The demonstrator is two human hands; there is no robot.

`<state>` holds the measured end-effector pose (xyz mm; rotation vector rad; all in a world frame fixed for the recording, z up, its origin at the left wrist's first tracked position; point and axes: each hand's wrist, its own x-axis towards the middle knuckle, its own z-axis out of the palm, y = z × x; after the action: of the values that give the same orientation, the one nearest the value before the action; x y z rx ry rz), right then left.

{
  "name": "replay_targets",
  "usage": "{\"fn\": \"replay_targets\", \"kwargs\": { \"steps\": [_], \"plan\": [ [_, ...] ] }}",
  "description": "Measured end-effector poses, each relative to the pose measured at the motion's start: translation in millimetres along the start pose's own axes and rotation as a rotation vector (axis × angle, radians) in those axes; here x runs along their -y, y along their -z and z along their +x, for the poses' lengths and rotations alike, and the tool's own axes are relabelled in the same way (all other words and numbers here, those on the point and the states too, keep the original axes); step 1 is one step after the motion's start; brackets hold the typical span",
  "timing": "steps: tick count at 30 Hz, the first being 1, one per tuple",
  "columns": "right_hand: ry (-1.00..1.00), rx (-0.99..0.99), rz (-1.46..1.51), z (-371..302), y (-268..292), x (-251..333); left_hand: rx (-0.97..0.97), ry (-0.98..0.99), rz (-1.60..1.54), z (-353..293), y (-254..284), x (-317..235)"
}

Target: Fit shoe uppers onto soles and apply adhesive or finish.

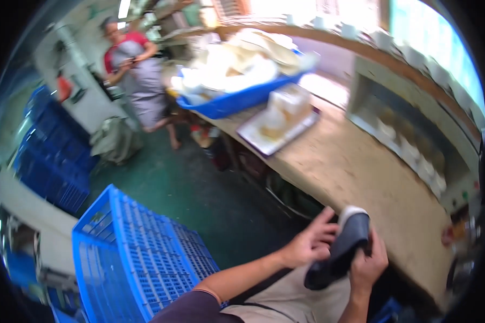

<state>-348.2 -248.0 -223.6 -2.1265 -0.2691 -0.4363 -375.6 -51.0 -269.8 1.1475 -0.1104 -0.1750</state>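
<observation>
A dark navy shoe (pixel 344 248) with a whitish far end is tilted up over my lap, at the near edge of the workbench. Along its right side my right hand (pixel 369 264) is closed on it, the thumb partly hidden. My left hand (pixel 313 239) is beside the shoe's left side with its fingers apart. Its fingertips are close to the shoe; whether they touch it I cannot tell. Both hands are slightly blurred.
A tall blue plastic crate (pixel 140 258) stands at my left. The workbench (pixel 339 156) carries a tray (pixel 285 132) with pale blocks and a blue tub (pixel 221 107) piled with off-white pieces. A rack (pixel 415 156) lines the right. Another person (pixel 137 75) stands at the far left near stacked crates (pixel 54 156).
</observation>
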Motion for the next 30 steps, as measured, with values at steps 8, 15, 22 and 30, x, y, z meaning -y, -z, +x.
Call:
{"fn": "replay_targets", "kwargs": {
  "steps": [8, 15, 22, 30],
  "plan": [
    [0.149, 0.138, -0.142, 14, 1, 68, -0.17, 0.012, 0.393, -26, -25, -48],
    [0.026, 0.097, 0.013, 9, 11, 53, -0.139, -0.089, 0.326, -6, -35, -17],
    [-0.092, 0.29, 0.185, 47, 70, 29, -0.253, -0.052, 0.505, 21, -31, 5],
    [-0.175, -0.886, -0.087, 74, 218, -125, -0.187, 0.06, 0.327, 23, -44, 25]
  ]
}}
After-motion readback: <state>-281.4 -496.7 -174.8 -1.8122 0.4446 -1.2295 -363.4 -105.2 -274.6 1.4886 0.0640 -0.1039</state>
